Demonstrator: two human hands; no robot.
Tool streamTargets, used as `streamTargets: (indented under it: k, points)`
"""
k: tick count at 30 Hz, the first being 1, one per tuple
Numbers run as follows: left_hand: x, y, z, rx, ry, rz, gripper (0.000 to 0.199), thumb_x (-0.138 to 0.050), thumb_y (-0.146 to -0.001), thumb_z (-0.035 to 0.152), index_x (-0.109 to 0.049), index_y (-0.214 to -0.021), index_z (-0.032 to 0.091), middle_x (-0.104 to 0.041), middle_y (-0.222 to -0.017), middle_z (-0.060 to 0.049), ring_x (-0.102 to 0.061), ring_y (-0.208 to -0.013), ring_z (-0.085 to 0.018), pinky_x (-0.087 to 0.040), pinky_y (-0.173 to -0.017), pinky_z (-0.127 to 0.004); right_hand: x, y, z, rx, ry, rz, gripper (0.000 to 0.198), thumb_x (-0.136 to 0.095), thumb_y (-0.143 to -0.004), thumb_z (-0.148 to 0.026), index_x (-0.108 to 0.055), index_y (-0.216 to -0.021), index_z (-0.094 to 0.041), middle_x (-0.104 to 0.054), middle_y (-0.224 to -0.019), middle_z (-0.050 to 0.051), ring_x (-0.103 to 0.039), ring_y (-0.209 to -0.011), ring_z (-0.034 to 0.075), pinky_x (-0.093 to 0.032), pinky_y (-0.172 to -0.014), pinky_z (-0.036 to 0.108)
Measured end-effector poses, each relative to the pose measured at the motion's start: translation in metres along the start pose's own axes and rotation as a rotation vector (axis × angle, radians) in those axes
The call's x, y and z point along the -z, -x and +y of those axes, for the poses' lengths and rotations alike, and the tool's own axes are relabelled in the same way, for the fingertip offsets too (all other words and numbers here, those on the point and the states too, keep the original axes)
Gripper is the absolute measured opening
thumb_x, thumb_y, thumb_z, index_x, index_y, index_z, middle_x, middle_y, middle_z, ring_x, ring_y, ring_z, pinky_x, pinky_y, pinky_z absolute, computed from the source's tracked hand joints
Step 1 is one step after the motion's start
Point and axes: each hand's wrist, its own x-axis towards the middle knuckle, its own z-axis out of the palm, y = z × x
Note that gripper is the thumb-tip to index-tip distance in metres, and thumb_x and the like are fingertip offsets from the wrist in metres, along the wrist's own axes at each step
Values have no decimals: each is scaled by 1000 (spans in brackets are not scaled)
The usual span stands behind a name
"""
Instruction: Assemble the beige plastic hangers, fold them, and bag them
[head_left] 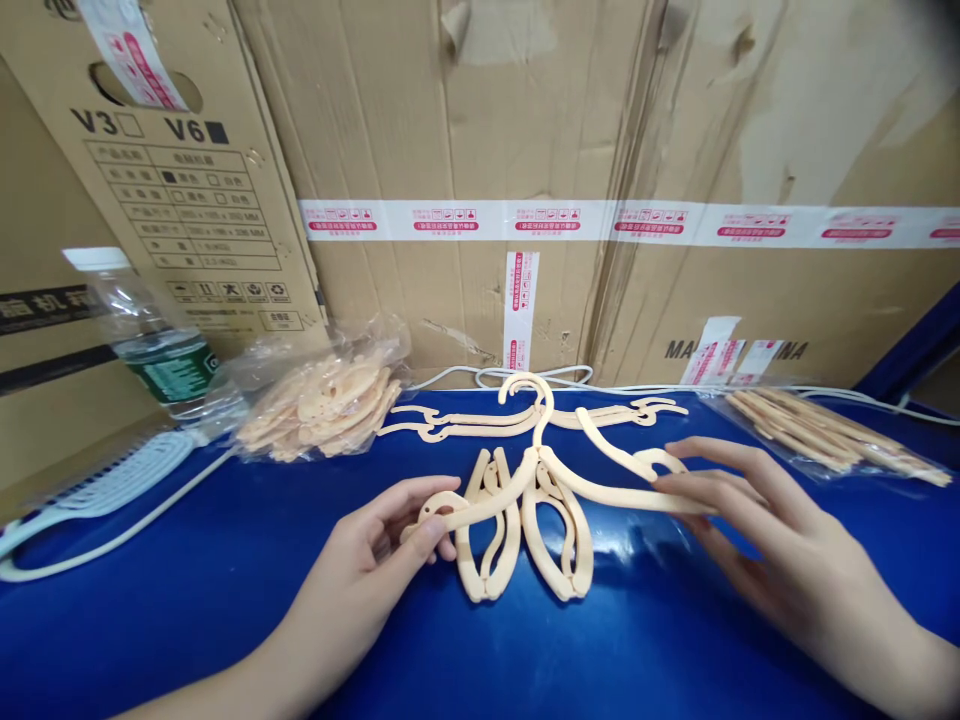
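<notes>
A cream plastic folding clothes hanger [616, 490] is held up between both hands, its hook pointing up. My left hand [386, 540] pinches the end of its left arm between thumb and fingers. My right hand [772, 550] grips the end of the right arm, where a hinged strut [609, 447] sticks up at an angle. On the table just below the hanger lie two folded cream hanger pieces [491, 545], side by side. Behind it, more cream hanger parts [487, 428] lie stretched out flat, partly hidden by the held hanger.
On the blue table [495, 670], a plastic bag of flat cream pieces [322, 405] lies at left, near a water bottle [169, 365] and a pale blue hairbrush [127, 480]. A bag of thin sticks [832, 430] lies at right. Cardboard boxes [420, 120] and a white cable [457, 375] line the back.
</notes>
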Motion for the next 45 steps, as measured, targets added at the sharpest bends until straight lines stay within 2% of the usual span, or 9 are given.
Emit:
streamTargets:
  k: [5, 13, 20, 26, 30, 36, 39, 41, 45]
  points:
    - [0, 1, -1, 4, 41, 10, 36, -67, -77, 40, -68, -107, 19, -72, -79, -2, -67, -68, -15, -56, -67, -22, 2, -7, -2, -127, -241, -18, 18, -59, -91, -29, -59, -108, -26, -68, -103, 5, -70, -88, 19, -58, -74, 26]
    - [0, 2, -8, 38, 110, 5, 40, -75, -77, 38, -65, -112, 22, -73, -83, -1, -68, -75, -17, -56, -70, -22, 5, -14, -2, -571, -791, -119, 25, -72, -79, -40, -68, -100, -26, -71, -96, 4, -69, -74, 17, -58, -63, 23]
    - [-2, 6, -3, 95, 191, 45, 44, -78, -75, 36, -63, -114, 21, -73, -83, 0, -65, -75, -14, -51, -67, -18, 1, -19, -2, -937, -1221, 1, 41, -86, -65, -32, -62, -98, -25, -73, -80, 1, -70, -70, 16, -59, -67, 21]
    - [-5, 7, 1, 66, 210, 22, 45, -78, -73, 37, -62, -111, 19, -69, -76, 1, -58, -64, -11, -48, -57, -17, -10, -12, 0, -1170, -1530, 67, 41, -89, -62, -20, -56, -87, -24, -73, -84, -2, -71, -74, 12, -60, -74, 19]
    - [-8, 10, 9, 70, 213, 78, 42, -77, -72, 35, -62, -109, 20, -67, -74, 3, -55, -58, -9, -48, -57, -16, -13, -14, -1, -1197, -1586, 108, 33, -88, -64, -22, -60, -81, -23, -71, -80, -3, -68, -70, 9, -59, -69, 14]
    - [-10, 11, 6, 46, 258, 52, 35, -75, -76, 31, -59, -105, 20, -66, -72, 3, -64, -61, -11, -51, -57, -17, -8, -13, -6, -1142, -1483, 102, 35, -83, -71, -31, -62, -100, -26, -71, -84, 0, -65, -71, 10, -57, -72, 17]
    - [-9, 10, -3, 3, 298, -58, 33, -75, -79, 30, -57, -105, 20, -67, -72, 2, -66, -59, -13, -52, -55, -18, -3, -16, -18, -1080, -1438, 18, 51, -82, -72, -32, -54, -115, -30, -70, -81, 0, -65, -71, 13, -57, -72, 23]
    - [-9, 10, -6, -13, 324, -115, 32, -74, -81, 30, -56, -106, 20, -66, -72, 3, -66, -58, -12, -53, -54, -18, 0, -18, -26, -988, -1435, -39, 50, -79, -75, -31, -49, -114, -33, -71, -82, -1, -65, -71, 15, -56, -71, 26]
    - [-9, 11, -2, 7, 357, -164, 29, -73, -84, 31, -55, -104, 19, -63, -72, 4, -63, -56, -10, -52, -54, -17, 6, -15, -37, -711, -1380, -343, 13, -68, -86, -32, -59, -95, -27, -70, -90, 2, -67, -83, 18, -56, -78, 32]
